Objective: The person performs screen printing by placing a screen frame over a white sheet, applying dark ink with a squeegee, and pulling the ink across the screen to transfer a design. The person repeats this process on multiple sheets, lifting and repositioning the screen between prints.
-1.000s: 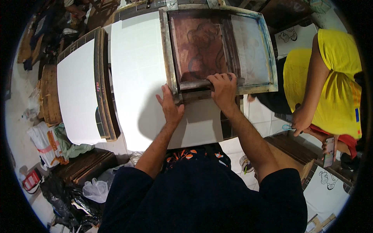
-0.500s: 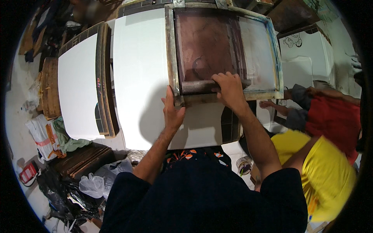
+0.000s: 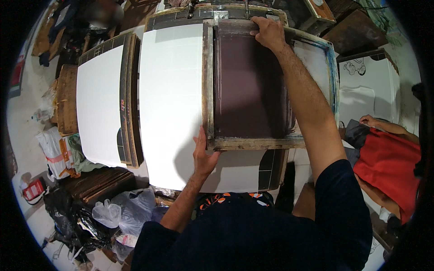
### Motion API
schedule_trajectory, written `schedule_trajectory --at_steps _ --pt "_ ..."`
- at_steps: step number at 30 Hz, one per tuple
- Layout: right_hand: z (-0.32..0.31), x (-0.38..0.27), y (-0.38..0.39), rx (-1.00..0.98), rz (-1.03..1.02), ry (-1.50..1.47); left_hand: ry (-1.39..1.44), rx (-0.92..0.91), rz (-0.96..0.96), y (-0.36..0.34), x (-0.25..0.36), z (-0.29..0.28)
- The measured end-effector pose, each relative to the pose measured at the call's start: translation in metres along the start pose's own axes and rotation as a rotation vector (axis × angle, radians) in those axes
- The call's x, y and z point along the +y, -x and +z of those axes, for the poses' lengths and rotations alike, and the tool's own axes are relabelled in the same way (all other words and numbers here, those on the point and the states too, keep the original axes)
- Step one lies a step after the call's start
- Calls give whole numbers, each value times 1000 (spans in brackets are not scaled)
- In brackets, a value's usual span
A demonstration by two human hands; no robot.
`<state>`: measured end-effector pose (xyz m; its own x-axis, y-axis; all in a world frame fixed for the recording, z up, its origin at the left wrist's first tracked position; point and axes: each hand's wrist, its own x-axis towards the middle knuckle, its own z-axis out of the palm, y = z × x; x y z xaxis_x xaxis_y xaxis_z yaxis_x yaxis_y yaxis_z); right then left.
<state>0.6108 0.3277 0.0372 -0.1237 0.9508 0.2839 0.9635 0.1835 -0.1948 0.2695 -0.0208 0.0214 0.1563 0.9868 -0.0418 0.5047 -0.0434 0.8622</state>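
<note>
A wooden screen-printing frame (image 3: 207,81) lies over a white sheet (image 3: 172,90) on a board. Dark maroon ink covers the mesh (image 3: 244,90) between its rails. My right hand (image 3: 270,34) reaches to the far end, closed on the squeegee (image 3: 237,27), a wide dark bar lying across the mesh; the hand partly hides it. At the frame's near left corner rests my left hand (image 3: 205,158), fingers stretched along the left rail and thumb apart by the near rail, bracing the corner rather than wrapping it.
A second board (image 3: 101,104) with a white sheet stands to the left. Plastic bags (image 3: 129,210) and stacked dark boards (image 3: 97,183) lie lower left. To the right are a printed white piece (image 3: 366,86) and a person in red clothing (image 3: 384,162).
My right hand and the squeegee have gone from the near end to the far end of the mesh. My left hand stays at the corner. A person in yellow has left the view.
</note>
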Motion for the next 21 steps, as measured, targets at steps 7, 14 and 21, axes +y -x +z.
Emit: schedule_trajectory --at_steps 7,14,21 --pt "-57 -89 153 56 52 5 -96 28 51 2 -5 0" --pt "-136 -180 321 -100 97 -88 59 33 78 -3 8 -4" --pt "-213 -191 276 263 26 63 263 111 150 -21 135 -68"
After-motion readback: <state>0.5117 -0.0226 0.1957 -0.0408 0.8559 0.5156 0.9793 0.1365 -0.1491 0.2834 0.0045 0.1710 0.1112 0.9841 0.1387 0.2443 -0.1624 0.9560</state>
